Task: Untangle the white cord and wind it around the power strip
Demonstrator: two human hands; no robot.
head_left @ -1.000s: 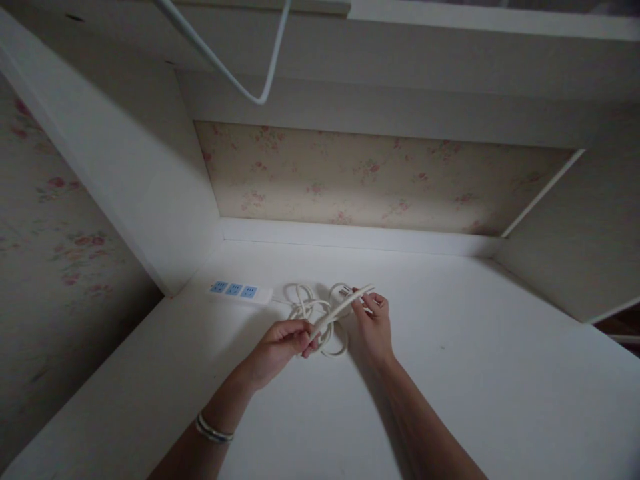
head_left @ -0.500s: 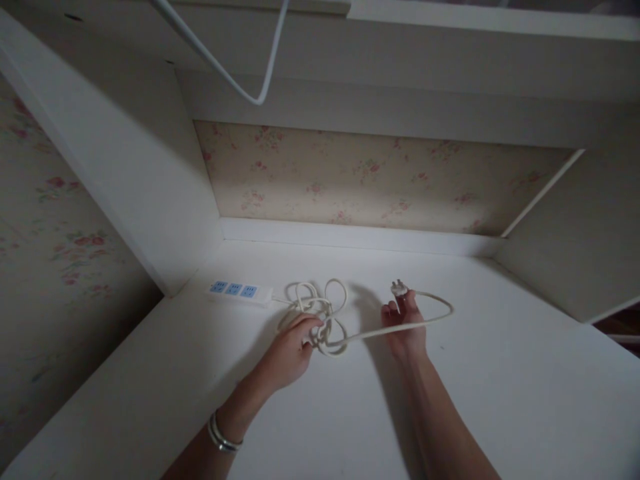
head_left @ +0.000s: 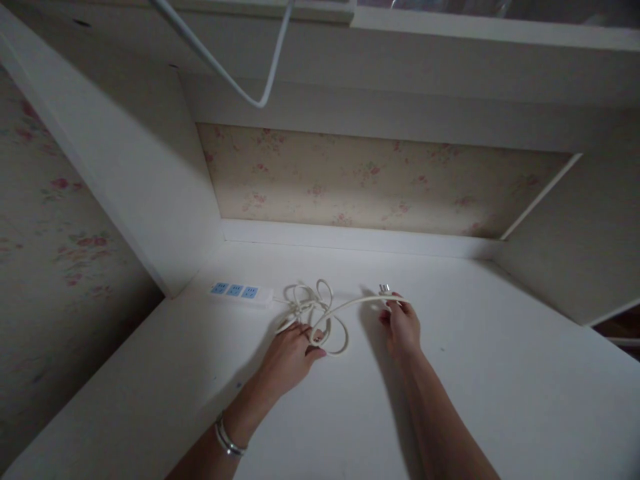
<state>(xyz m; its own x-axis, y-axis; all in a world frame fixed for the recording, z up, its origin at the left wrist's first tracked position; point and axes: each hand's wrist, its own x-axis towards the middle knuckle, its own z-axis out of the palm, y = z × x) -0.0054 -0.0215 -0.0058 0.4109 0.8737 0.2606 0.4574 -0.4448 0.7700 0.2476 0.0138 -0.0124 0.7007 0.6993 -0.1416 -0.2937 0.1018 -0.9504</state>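
Note:
A white power strip [head_left: 245, 298] with several blue sockets lies on the white desktop, left of my hands. Its cream power cord [head_left: 345, 337] runs right into a loose, tangled bundle of loops. My left hand [head_left: 289, 353] is at the near side of this bundle, fingers curled among the loops and thumb held apart from them; a strand crosses its fingertips. In my right hand [head_left: 404, 327] is the cord's plug [head_left: 385, 291], metal prongs pointing away from me. From the plug hand, a length of cord arches left to the bundle.
A white side panel [head_left: 145, 153] rises at the left and another panel [head_left: 565, 253] at the right. Floral wallpaper [head_left: 375, 180] shows behind a low back ledge [head_left: 360, 239]. Overhead, a bent white rod or cable [head_left: 260, 103] hangs below the shelf [head_left: 450, 67].
My right hand has moved slightly left with the plug, and the cord now arches over that hand toward the bundle. My left thumb has spread away from the fingers; the loops have shifted.

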